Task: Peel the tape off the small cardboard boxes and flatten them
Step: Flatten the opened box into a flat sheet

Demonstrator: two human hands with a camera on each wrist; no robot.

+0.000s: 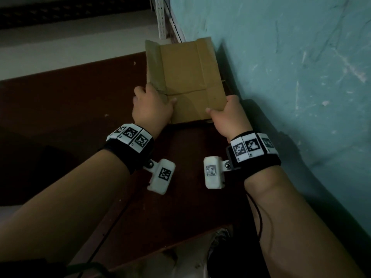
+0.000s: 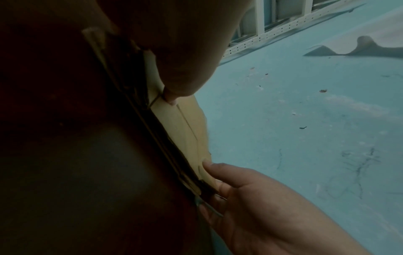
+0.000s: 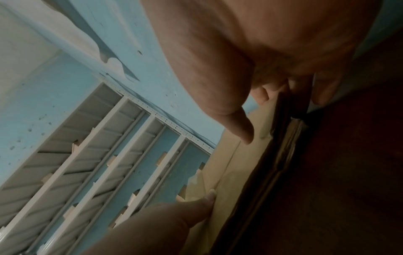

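Observation:
A flattened brown cardboard box (image 1: 186,77) lies flat over a dark red-brown surface (image 1: 80,101), close to the wall. My left hand (image 1: 152,105) grips its near left corner, thumb on top and fingers underneath. My right hand (image 1: 226,113) grips the near right corner the same way. A duller, greyish flap (image 1: 153,63) runs along the box's left side. In the left wrist view the cardboard (image 2: 183,134) shows several stacked layers at its edge, with my right hand (image 2: 240,189) holding the far end. The right wrist view has the cardboard (image 3: 235,172) edge-on under my thumb.
A scuffed teal wall (image 1: 291,67) rises right beside the box. A white perforated shelf upright (image 1: 161,17) stands behind it. The surface's front edge and a shoe (image 1: 218,239) sit low in the head view. A thin black cable (image 1: 259,217) hangs from my right wrist.

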